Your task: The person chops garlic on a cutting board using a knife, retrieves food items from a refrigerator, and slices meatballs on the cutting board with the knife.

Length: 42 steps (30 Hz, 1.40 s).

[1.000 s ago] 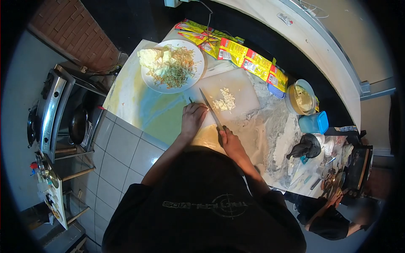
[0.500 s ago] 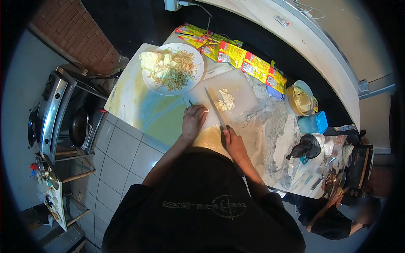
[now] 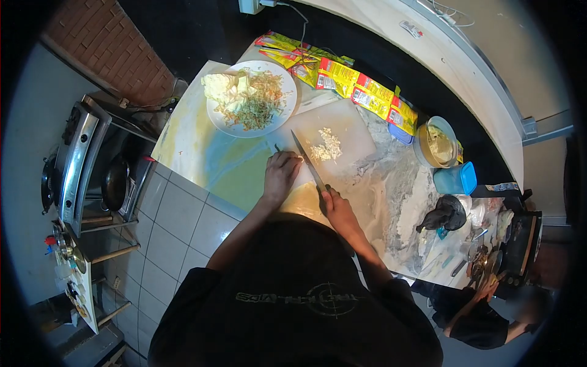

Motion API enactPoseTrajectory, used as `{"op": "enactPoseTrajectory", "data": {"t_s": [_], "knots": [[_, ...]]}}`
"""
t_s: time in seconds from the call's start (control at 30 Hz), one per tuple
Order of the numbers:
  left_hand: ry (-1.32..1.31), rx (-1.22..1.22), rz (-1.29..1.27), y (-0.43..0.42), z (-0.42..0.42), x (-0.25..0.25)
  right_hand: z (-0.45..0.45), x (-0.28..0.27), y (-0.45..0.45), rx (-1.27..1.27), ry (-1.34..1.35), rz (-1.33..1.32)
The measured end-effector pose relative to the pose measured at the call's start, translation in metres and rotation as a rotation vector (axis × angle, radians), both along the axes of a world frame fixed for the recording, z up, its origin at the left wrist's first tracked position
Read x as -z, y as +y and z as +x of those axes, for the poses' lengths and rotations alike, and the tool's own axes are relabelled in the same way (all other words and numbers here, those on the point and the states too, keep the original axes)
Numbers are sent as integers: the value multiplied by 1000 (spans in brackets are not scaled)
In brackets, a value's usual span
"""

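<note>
My left hand (image 3: pixel 281 174) is closed on what looks like a spring onion (image 3: pixel 277 148). Its green tip sticks out past the fingers and a pale end shows on the knife side; the rest is hidden. In my right hand (image 3: pixel 337 210) is the handle of a kitchen knife (image 3: pixel 309 160), its long blade slanting up and left beside my left fingertips. Under the blade lies a white cutting board (image 3: pixel 353 122), with a small pile of chopped white pieces (image 3: pixel 326 145) just right of it.
Beyond my left hand stands a white plate (image 3: pixel 223 125) of cabbage and shredded vegetables. Yellow-red packets (image 3: pixel 367 92) line the back edge. To the right are a bowl of pale food (image 3: pixel 439 144), a blue container (image 3: pixel 455 178) and a black bag (image 3: pixel 443 213). Another person (image 3: pixel 483 318) works at far right.
The knife blade has shifted slightly left, so its tip sits closer to my left hand. My left hand and the chopped pile stay almost where they were.
</note>
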State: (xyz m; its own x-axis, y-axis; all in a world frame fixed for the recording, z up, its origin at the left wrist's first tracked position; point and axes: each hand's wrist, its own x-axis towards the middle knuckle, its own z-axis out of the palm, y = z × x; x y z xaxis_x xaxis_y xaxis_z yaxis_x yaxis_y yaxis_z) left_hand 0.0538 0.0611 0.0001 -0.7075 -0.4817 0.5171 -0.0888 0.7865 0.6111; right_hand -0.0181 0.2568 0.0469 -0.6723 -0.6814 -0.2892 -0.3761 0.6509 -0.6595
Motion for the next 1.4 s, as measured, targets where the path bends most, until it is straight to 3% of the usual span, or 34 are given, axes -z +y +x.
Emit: {"op": "enactPoseTrajectory", "data": {"t_s": [0.2, 0.5, 0.87, 1.4], "knots": [[-9, -5, 6, 0, 0, -3, 6, 14, 0, -4, -3, -18], [-2, 6, 72, 0, -1, -3, 11, -1, -10, -16, 223, 218], [24, 54, 85, 1, -1, 3, 4, 9, 3, 34, 89, -16], [6, 19, 52, 2, -8, 4, 3, 1, 1, 47, 12, -22]]}}
